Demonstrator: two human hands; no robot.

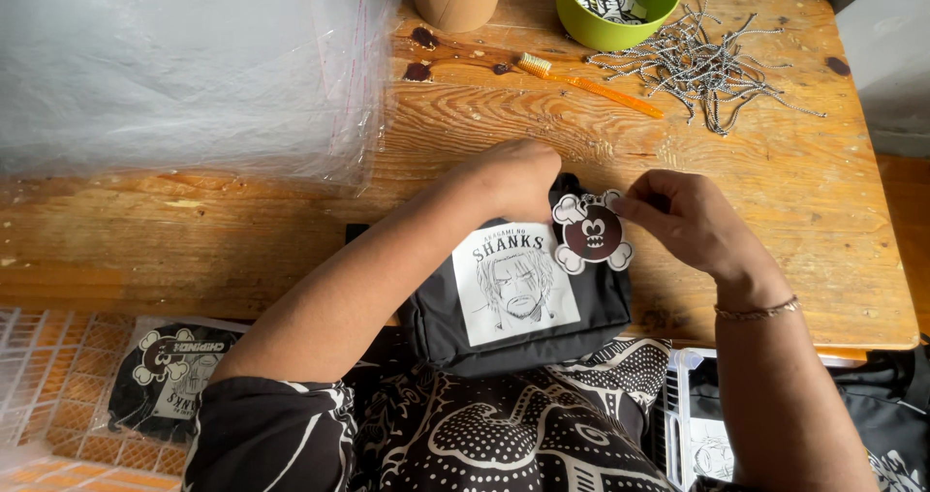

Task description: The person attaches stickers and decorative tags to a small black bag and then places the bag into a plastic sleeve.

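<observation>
The black pouch (518,303) lies at the bottom middle of the counter (823,221). The left hand (518,177) presses its top; whether those fingers are closed, I cannot tell. The right hand (683,219) fingers pinch the skull tag (591,232). Best to hold the pouch steady and keep the tag flat.

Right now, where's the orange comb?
In the head view, the orange comb lies at the table's far edge, between the green bowl and the chain pile.

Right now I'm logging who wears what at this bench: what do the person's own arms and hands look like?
Both hands are bare, no gloves. The left hand has a bare forearm below a short black sleeve with white dotted pattern. The right hand wears a thin metal chain bracelet at the wrist; no sleeve shows on that forearm.
</observation>
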